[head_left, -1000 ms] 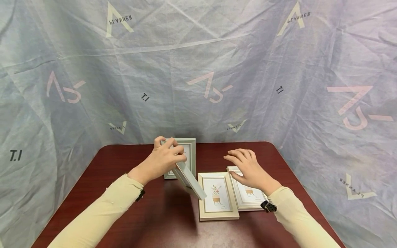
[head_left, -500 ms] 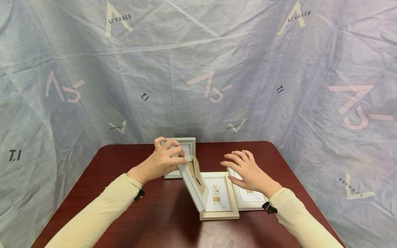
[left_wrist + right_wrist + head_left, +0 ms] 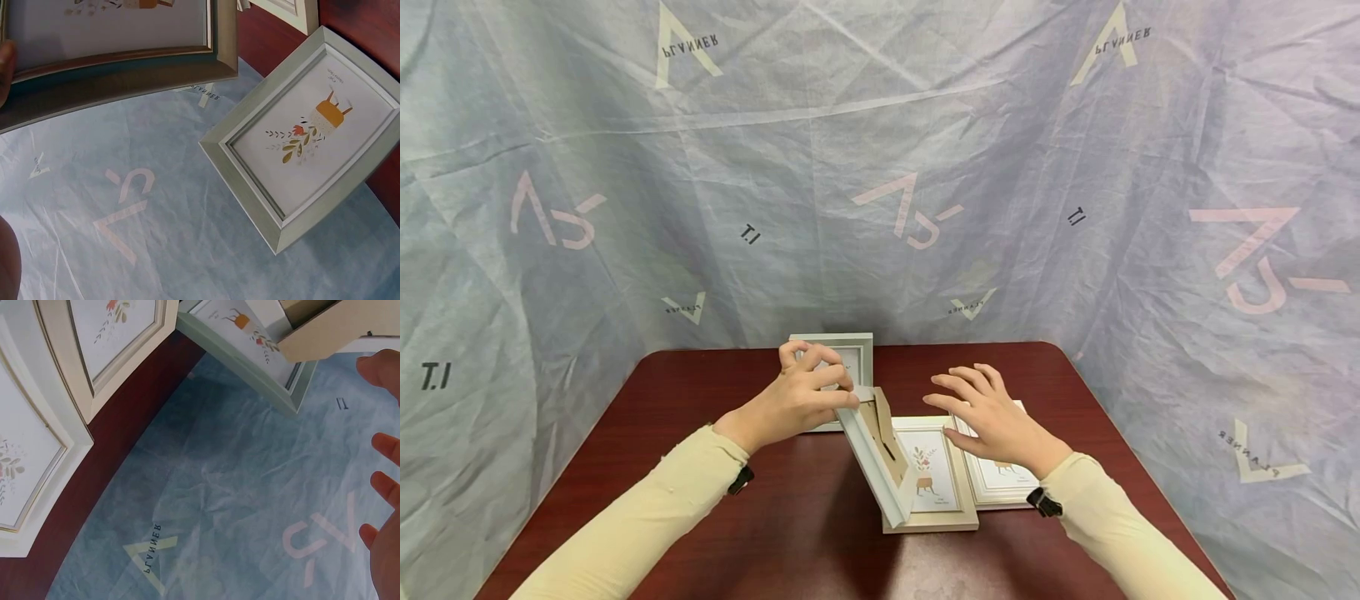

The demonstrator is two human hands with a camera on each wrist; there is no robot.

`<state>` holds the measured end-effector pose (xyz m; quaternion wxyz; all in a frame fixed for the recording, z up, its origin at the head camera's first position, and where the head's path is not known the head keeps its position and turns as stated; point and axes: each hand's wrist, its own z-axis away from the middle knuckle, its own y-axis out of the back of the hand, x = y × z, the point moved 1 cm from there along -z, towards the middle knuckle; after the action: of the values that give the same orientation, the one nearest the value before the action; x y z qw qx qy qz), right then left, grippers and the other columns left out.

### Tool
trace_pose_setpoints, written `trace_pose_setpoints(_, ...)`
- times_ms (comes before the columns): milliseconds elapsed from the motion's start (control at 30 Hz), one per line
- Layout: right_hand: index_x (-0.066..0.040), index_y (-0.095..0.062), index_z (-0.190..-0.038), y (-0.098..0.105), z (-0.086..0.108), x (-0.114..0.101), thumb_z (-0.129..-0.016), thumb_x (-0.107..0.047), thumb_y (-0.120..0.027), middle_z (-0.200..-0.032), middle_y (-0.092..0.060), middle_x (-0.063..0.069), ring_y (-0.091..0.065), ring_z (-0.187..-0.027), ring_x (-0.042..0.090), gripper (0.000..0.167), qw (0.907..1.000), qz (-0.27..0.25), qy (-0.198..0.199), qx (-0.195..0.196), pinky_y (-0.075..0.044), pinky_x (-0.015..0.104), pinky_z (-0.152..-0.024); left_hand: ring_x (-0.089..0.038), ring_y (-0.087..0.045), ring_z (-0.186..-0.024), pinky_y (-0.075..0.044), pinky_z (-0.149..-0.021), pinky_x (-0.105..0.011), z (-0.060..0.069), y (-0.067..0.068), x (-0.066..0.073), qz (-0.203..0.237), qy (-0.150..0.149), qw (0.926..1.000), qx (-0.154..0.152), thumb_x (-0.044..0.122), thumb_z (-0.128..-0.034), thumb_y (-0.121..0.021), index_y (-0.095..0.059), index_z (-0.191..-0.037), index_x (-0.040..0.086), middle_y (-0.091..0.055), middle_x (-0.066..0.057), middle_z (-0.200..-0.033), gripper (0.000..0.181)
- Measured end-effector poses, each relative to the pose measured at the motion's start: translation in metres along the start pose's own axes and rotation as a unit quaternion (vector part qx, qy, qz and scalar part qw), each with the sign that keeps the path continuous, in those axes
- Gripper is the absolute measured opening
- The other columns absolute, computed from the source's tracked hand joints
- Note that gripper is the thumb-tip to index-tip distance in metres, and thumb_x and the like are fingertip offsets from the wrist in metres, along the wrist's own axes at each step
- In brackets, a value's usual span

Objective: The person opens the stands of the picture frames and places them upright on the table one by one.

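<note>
My left hand [image 3: 808, 392] pinches a pale blue-grey picture frame [image 3: 872, 467] by its upper end. That frame slants down to the right, its brown backing and stand flap facing right. In the left wrist view the held picture frame [image 3: 125, 94] shows its printed front. A cream picture frame [image 3: 940, 525] lies face up just beyond its lower end; whether they touch I cannot tell. With fingers spread and nothing in it, my right hand [image 3: 1000, 417] hovers over a white picture frame [image 3: 1007, 503]. Its fingertips also appear beside the right hand [image 3: 389, 550] at the right wrist view's edge.
A sage-green picture frame [image 3: 868, 358] stands upright near the far edge, partly behind my left hand. All of them are on a dark red table [image 3: 737, 517]. A wrinkled grey cloth [image 3: 880, 275] with printed letters hangs around the table's back and sides.
The held picture frame has turned, so its backing now shows to the right. My left hand has shifted slightly right and down. My right hand has drifted a little left.
</note>
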<state>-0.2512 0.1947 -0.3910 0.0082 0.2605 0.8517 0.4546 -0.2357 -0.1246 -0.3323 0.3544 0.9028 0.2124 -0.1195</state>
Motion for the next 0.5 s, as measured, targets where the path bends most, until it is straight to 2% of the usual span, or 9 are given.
trace_pose_setpoints(167,-0.015,-0.061,-0.127,-0.006,-0.003,-0.002,-0.074,-0.019,-0.080,-0.132,-0.056,0.013,-0.047,-0.122,0.034,0.056,1.0000,0.001,0.005,-0.003,-0.030,0.060,-0.096,-0.022,-0.052,-0.094,-0.025,-0.080,-0.055,-0.002,-0.001,0.003,0.004,-0.004,1.0000,0.003,-0.002,-0.0653,-0.082,-0.068,-0.085,0.021,-0.057,0.006,-0.087,0.033)
trace_pose_setpoints(500,-0.016,-0.061,-0.127,-0.020,-0.009,-0.007,-0.073,-0.023,-0.085,-0.134,-0.055,0.009,-0.049,-0.122,0.031,0.060,0.9996,0.013,0.024,-0.005,-0.032,0.057,-0.097,-0.020,-0.051,-0.093,-0.025,-0.082,-0.053,-0.008,-0.003,0.008,0.014,-0.019,0.9996,0.013,-0.001,-0.0708,-0.078,-0.070,-0.086,0.020,-0.058,0.006,-0.088,0.027)
